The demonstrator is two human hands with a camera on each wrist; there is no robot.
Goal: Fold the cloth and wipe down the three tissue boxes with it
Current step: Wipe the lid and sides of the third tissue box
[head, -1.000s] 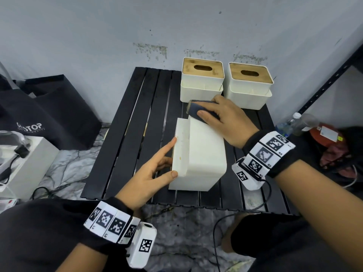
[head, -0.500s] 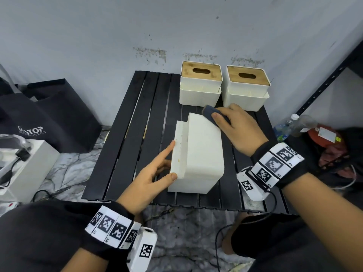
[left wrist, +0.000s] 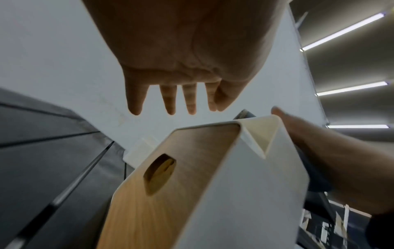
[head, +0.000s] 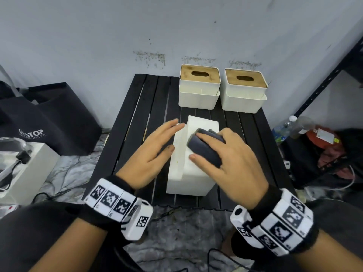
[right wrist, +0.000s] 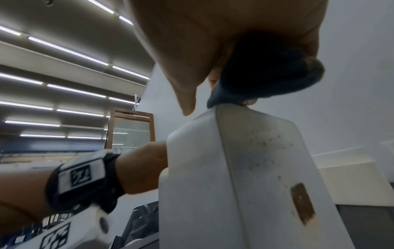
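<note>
One white tissue box (head: 193, 167) lies on its side in the middle of the black slatted table (head: 135, 126), its wooden slotted lid (left wrist: 170, 185) facing left. My right hand (head: 225, 152) grips a folded dark cloth (head: 206, 152) and presses it on the box's upper face, near the middle. The cloth (right wrist: 266, 75) is bunched under that palm in the right wrist view. My left hand (head: 157, 148) hovers beside the box's left side, its fingers (left wrist: 170, 101) straight, spread and off the box. Two more tissue boxes (head: 199, 95) (head: 244, 99) stand upright at the table's back edge.
A black bag (head: 49, 122) and a white case (head: 25, 169) sit on the floor to the left. To the right are a bottle (head: 288, 126), a red item (head: 322, 136) and a black shelf post (head: 324, 81). Cables lie on the floor below the table's near edge.
My right hand has slid the cloth from the box's far end back toward me along its top. My left hand has come off the box's left side and moved forward.
</note>
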